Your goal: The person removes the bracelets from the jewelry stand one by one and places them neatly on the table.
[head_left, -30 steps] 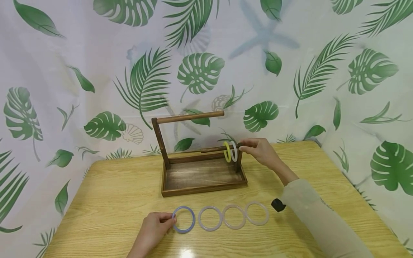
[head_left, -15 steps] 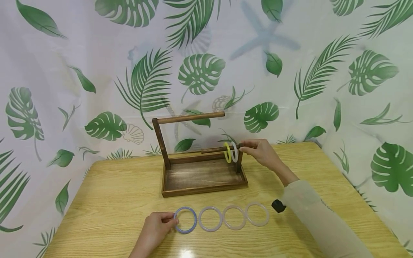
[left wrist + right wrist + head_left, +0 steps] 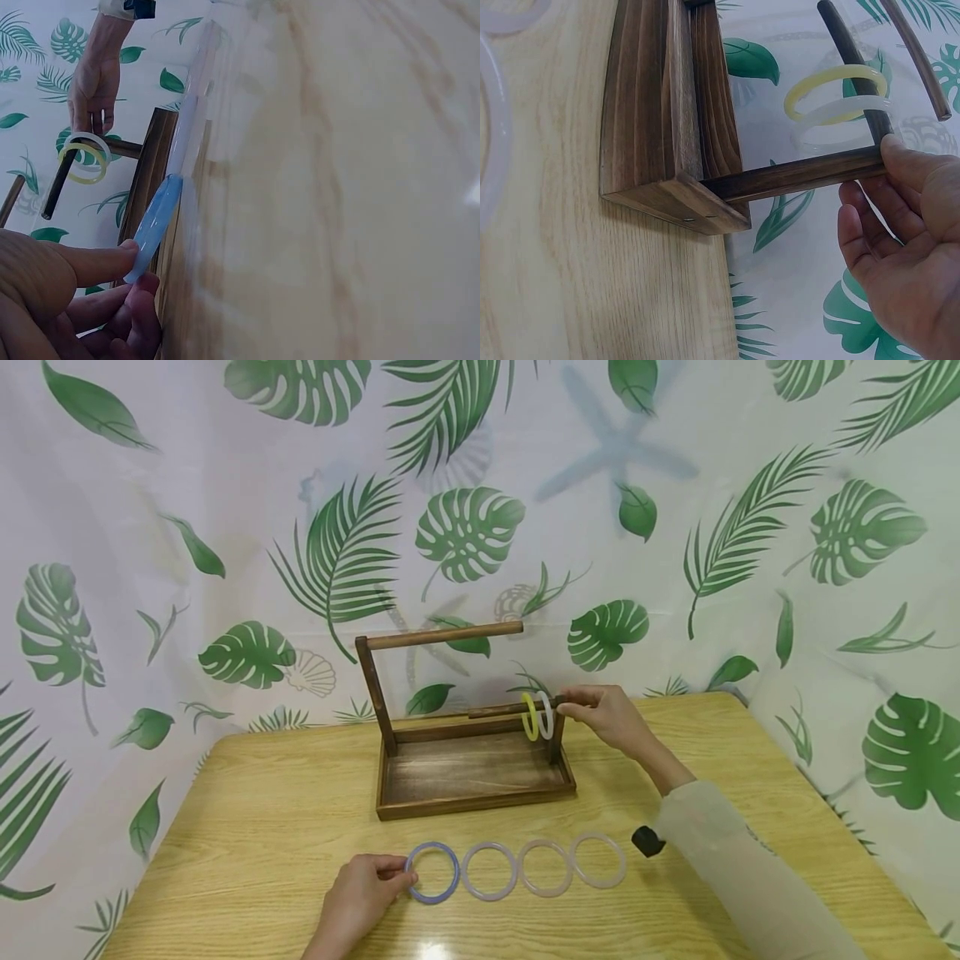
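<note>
Blue ring [image 3: 157, 223], smooth and glossy

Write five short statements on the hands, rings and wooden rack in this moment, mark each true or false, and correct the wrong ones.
1. The left hand holds the blue ring. True.
2. The yellow ring and white ring hang on the lower bar. True.
3. The upper bar carries the yellow ring. False: that ring is on the lower one.
4. The right hand grips the shorter post of the wooden rack. True.
5. In the head view, the blue ring is right of all three pale rings. False: it is left of them.
</note>
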Demonstrator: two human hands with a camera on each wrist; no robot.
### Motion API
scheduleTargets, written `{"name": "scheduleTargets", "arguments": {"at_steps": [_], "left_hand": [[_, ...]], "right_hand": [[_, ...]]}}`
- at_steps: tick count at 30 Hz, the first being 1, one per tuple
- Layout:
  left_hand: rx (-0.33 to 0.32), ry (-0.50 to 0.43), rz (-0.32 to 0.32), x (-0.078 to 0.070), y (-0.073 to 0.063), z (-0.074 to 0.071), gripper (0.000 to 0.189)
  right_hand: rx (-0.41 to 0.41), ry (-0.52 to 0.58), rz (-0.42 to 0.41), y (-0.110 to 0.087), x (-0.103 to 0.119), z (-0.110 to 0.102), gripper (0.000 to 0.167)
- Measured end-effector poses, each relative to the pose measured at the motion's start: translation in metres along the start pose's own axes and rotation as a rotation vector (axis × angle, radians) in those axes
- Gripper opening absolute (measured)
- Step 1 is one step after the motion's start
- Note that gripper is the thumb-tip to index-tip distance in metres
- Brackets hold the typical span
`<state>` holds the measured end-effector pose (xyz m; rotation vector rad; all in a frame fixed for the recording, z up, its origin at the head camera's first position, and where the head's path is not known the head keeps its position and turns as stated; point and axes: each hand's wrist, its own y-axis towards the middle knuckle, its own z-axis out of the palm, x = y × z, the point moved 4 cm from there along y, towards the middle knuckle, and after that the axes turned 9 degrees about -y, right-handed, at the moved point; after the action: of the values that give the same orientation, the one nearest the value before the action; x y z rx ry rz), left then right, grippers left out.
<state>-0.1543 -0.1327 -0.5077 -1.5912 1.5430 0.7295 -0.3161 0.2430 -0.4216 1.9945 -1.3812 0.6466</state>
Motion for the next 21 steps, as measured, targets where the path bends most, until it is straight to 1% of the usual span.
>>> {"name": "scheduleTargets", "arguments": {"at_steps": [3,4,8,15,21], "left_hand": [[-0.006,0.004,-0.004,-0.0002,0.0001,-0.0002,0.029],[-0.008,0.004,-0.003,-0.0002,0.0002,-0.0003,0.028],[-0.011,0.005,0.004,0.0002,0.0002,-0.0003,0.027],[-0.011,0.016,0.02,0.0009,0.0001,-0.0006,0.033],[-0.021,0.031,0.029,0.0004,0.0006,-0.0004,0.032]], "right_hand": [[0.003,-0.003,0.001,-0.0001,0.0,0.0006,0.042],[0.001,-0.003,-0.002,0.0015,-0.0052,0.002,0.043],[-0.001,0.002,-0.002,0.0004,-0.0046,0.001,0.042],[-0.005,0.009,0.001,-0.0002,-0.0038,0.0007,0.042],[-0.007,0.016,0.007,-0.0003,-0.0031,0.0005,0.043]]}}
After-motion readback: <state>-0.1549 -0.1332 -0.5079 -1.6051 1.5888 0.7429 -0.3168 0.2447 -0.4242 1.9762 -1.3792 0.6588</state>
